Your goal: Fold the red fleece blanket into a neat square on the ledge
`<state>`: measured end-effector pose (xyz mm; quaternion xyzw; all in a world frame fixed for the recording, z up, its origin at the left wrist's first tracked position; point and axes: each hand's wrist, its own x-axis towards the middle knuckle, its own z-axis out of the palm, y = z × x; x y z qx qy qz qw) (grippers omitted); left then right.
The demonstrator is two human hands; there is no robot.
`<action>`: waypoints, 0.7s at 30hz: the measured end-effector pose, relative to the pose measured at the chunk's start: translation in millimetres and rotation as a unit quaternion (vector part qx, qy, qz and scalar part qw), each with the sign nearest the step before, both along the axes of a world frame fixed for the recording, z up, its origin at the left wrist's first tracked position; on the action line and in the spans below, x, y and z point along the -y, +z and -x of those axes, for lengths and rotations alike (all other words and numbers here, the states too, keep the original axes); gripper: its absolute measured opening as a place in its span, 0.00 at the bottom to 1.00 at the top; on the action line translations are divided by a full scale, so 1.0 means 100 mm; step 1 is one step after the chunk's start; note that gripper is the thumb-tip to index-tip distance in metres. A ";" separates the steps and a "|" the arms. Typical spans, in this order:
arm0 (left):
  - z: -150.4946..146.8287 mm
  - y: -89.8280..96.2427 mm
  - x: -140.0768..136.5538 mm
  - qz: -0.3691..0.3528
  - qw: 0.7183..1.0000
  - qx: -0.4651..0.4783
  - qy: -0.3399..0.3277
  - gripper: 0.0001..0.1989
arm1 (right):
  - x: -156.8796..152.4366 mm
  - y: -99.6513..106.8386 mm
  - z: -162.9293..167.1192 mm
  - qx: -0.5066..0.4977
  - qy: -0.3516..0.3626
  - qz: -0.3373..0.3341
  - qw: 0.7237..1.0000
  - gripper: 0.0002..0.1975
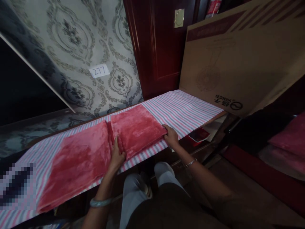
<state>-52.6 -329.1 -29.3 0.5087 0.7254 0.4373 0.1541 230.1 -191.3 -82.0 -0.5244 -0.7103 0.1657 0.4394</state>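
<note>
Red plush cloth [137,128], folded into a squarish pad, lies on the striped tablecloth [186,109] near the front edge of the long table, a little right of the frame's middle. Touching its 9 o'clock side lies a second, larger red plush cloth [78,162], spread flatter and reaching toward 8 o'clock along the table; a raised fold marks the line where the two meet.

The left hand [116,156] rests on that meeting line at the 7 o'clock corner of the folded pad, fingers extended and pressed flat on the pile, the thumb along the fold; it grasps nothing that can be seen. A pale bangle [100,202] circles the left wrist. The right hand [170,136] sits at the pad's 4 o'clock corner, fingers curled over the cloth's edge and pinching it against the tablecloth; a thin bracelet [190,163] sits on that forearm.

Behind the table at 12 o'clock stands patterned wallpaper bearing a small label reading 277 [99,71], and a dark red door [159,47]. At 2 o'clock a large cardboard box [238,63] leans over the table's far end. Below the table edge at 4 o'clock lies a red-cased phone [198,135].
</note>
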 end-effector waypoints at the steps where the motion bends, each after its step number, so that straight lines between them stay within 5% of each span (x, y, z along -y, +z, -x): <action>1: 0.01 -0.01 0.00 -0.001 1.000 -0.004 -0.003 0.51 | 0.01 0.00 0.00 0.002 0.002 -0.003 1.000 0.33; 6: 0.05 -0.05 0.08 -0.005 0.999 -0.045 0.009 0.47 | 0.03 -0.03 0.01 0.005 0.004 -0.016 1.000 0.34; 12: -0.07 0.10 0.10 -0.052 0.957 -0.287 -0.009 0.34 | 0.07 -0.04 0.02 -0.003 0.027 -0.057 0.998 0.40; 17: -0.11 -0.09 0.01 0.066 0.922 -0.375 -0.068 0.27 | 0.06 -0.07 0.01 0.009 0.036 -0.066 0.997 0.41; 21: -0.07 -0.22 0.02 0.091 0.917 -0.383 -0.067 0.27 | 0.06 -0.08 0.00 0.013 0.042 -0.069 0.997 0.40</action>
